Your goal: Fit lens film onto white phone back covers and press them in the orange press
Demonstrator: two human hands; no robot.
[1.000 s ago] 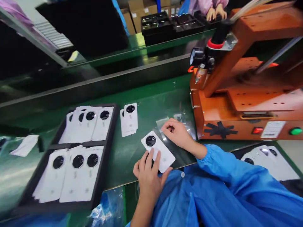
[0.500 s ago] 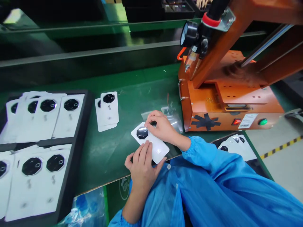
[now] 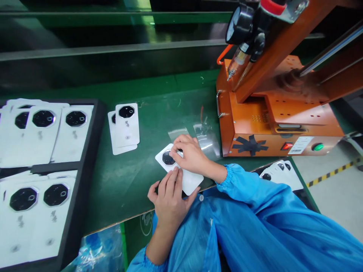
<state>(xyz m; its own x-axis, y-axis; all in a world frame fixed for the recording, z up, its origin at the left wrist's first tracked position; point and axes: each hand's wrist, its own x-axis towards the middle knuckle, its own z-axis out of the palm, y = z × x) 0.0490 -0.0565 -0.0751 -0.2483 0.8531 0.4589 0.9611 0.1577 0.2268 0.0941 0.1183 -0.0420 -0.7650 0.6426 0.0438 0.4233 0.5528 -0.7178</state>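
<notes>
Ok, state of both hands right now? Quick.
Left hand: open, laid against the white panel.
Right hand: curled at the panel's black octagonal window; can't tell whether it pinches anything.

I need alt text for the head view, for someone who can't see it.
A person's left hand rests on a white panel, right hand at its black octagon, on a green table. A black tray of similar panels lies left, an orange machine right.
</notes>
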